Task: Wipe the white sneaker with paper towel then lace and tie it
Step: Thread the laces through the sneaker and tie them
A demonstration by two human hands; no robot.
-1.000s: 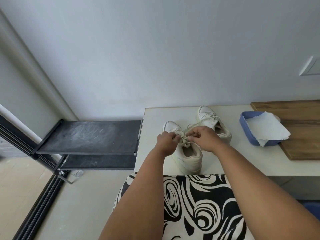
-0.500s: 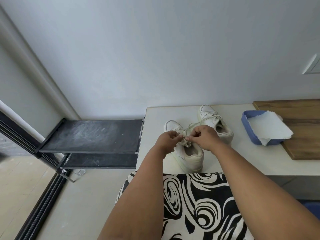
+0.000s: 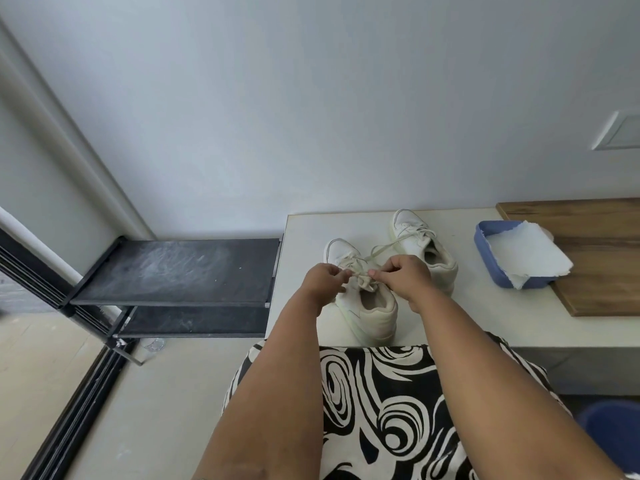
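Note:
A white sneaker (image 3: 372,315) stands on the pale table (image 3: 485,327), toe pointing away from me. My left hand (image 3: 320,282) and my right hand (image 3: 403,277) meet over its tongue, each pinching the cream shoelace (image 3: 362,278). One lace strand runs up and right from my fingers toward a second white sneaker (image 3: 424,249) standing just behind. A white paper towel (image 3: 523,251) lies in a blue tray (image 3: 485,249) to the right.
A wooden board (image 3: 602,261) lies under the tray at the table's right end. A black two-tier shoe rack (image 3: 173,271) stands left of the table. My black-and-white patterned clothing (image 3: 381,403) fills the foreground. The wall is close behind the table.
My hands have drawn slightly apart over the tongue, and the lace between them shows more. Both sneakers have stayed in place.

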